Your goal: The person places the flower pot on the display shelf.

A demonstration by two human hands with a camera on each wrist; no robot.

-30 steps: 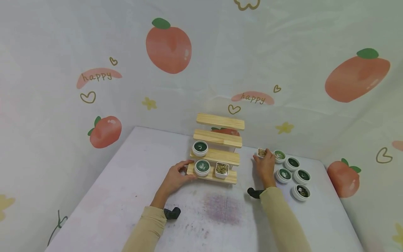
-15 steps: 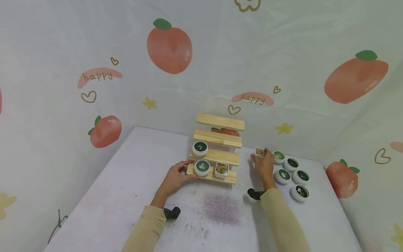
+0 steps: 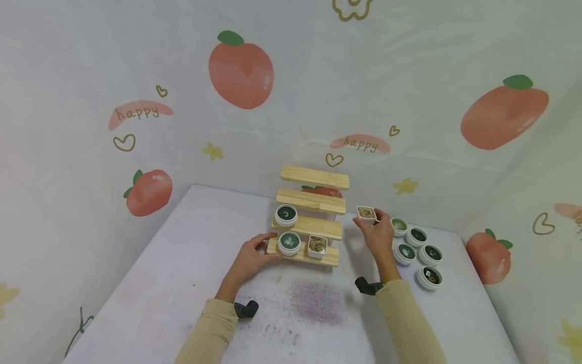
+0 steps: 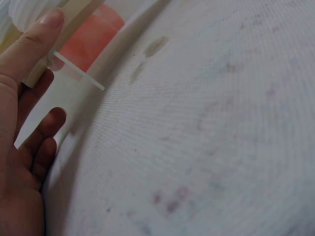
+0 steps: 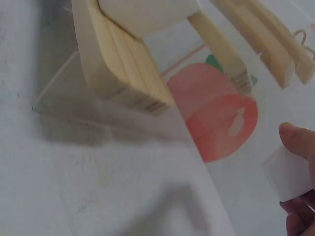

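Note:
A tiered wooden display rack (image 3: 312,175) with clear side supports stands on the table. My left hand (image 3: 249,260) holds the left end of its lowest board, thumb (image 4: 37,42) on top and a finger beneath. That board carries a round white pot with a green top (image 3: 289,243) and a square white pot of greenish bits (image 3: 317,245). One step up sits another round pot with a dark green top (image 3: 286,215). Right of the rack, my right hand (image 3: 378,235) pinches a small square white pot (image 3: 366,213) filled with tan bits, raised off the table.
Several round white pots with green or dark tops (image 3: 405,253) cluster on the table at the right. A patterned cloth wall (image 3: 282,131) rises close behind the rack. The table (image 3: 182,283) has a purple stain in front of the rack.
My right hand has lifted the square pot and carried it left, toward the rack. My left hand keeps its hold on the lowest board. The head view has shifted slightly.

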